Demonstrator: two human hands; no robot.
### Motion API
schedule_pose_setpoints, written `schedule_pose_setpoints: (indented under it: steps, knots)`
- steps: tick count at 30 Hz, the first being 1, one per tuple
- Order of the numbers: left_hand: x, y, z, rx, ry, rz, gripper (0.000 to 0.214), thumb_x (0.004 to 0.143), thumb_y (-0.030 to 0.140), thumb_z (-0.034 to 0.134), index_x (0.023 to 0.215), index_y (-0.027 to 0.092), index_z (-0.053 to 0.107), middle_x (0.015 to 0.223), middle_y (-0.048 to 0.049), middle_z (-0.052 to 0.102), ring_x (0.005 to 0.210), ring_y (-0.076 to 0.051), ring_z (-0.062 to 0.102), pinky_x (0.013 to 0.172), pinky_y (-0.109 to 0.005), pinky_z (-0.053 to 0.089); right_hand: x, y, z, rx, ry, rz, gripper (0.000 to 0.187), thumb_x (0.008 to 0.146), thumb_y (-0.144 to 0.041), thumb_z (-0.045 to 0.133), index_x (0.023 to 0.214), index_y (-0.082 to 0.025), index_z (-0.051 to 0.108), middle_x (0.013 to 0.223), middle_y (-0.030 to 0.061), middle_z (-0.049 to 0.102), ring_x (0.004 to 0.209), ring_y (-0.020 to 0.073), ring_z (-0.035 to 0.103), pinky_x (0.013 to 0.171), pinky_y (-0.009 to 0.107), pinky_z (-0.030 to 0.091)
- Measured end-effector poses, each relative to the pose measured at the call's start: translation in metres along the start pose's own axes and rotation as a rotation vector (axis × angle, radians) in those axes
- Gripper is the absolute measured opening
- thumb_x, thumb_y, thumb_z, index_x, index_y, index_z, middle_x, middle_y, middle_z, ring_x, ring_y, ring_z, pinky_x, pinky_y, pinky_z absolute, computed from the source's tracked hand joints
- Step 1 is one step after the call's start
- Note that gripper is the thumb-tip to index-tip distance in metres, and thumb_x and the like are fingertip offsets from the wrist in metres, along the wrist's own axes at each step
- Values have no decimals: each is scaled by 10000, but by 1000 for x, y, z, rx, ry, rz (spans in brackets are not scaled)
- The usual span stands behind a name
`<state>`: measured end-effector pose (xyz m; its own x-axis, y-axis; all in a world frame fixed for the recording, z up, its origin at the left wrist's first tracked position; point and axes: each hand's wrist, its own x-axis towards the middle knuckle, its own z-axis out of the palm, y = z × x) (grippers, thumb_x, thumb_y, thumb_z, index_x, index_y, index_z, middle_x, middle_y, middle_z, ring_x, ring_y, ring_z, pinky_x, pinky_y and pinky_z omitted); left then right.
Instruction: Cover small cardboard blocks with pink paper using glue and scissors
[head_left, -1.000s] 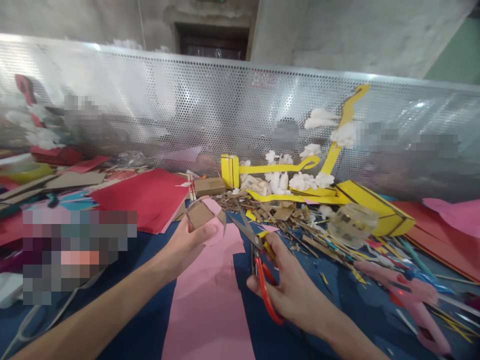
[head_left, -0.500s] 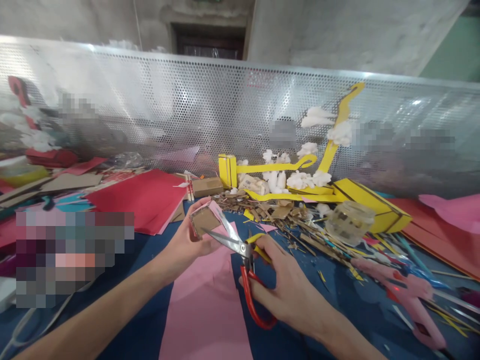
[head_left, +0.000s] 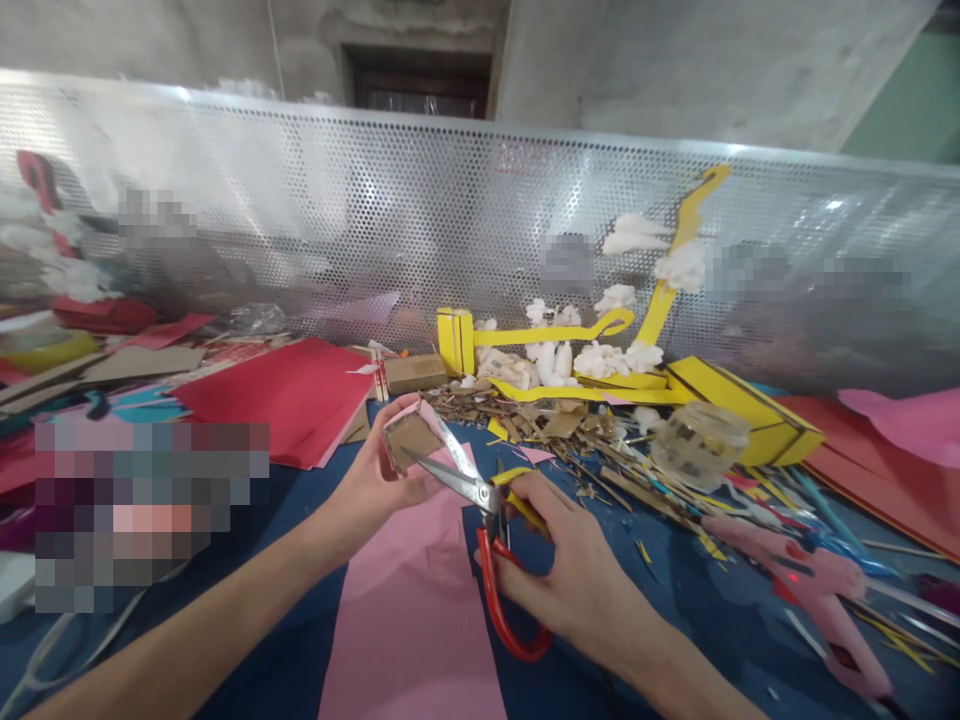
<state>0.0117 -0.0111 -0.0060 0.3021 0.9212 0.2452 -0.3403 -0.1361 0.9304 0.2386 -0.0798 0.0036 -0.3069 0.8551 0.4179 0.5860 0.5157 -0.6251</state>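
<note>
My left hand (head_left: 379, 470) is closed around a small cardboard box (head_left: 412, 440) with pink paper along its edges. In my right hand (head_left: 559, 545) are scissors (head_left: 480, 490) with one red and one yellow handle loop. Their blades are spread apart, one lying across the front of the box and the other along its right edge. Beneath both hands a long sheet of pink paper (head_left: 412, 630) lies on the blue tabletop (head_left: 285, 560). The fingertips behind the box are hidden.
Yellow box-like pieces (head_left: 742, 410) and cotton tufts stand behind a heap of cardboard scraps (head_left: 555, 415). A clear jar (head_left: 701, 445) and a pink glue gun (head_left: 817, 600) are on the right. Red paper (head_left: 292, 400) lies left, before a perforated metal panel (head_left: 420, 220).
The scissors have shifted very slightly left, and the box is tilted a little differently in my left hand. Everything else stays where it was.
</note>
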Motion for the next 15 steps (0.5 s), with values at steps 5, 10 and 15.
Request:
schedule_pose_setpoints:
  steps: [5,10,15]
  knots:
    - [-1,0,1,-27,-8,0,977,707,472,912,1521,381,380,1312,-78,607,1171,-275,603,974,-410,504,1,1,0,-13,25,-2,182,854,-196,675,950,-239,527,888,-11,536,748,168,462,669,280,378]
    - [-1,-2,1,-23,9,-28,990,699,486,910,1527,387,376,1306,-76,621,1194,-292,600,1022,-448,481,2,2,-1,-24,23,-6,175,851,-195,672,940,-235,528,898,-6,546,758,170,471,686,282,391]
    - [1,-6,-2,-22,-11,-14,924,746,448,885,1518,405,380,1315,-78,609,1131,-270,615,982,-450,501,2,-1,1,3,9,3,194,838,-172,676,944,-238,527,918,-4,553,764,168,474,689,279,394]
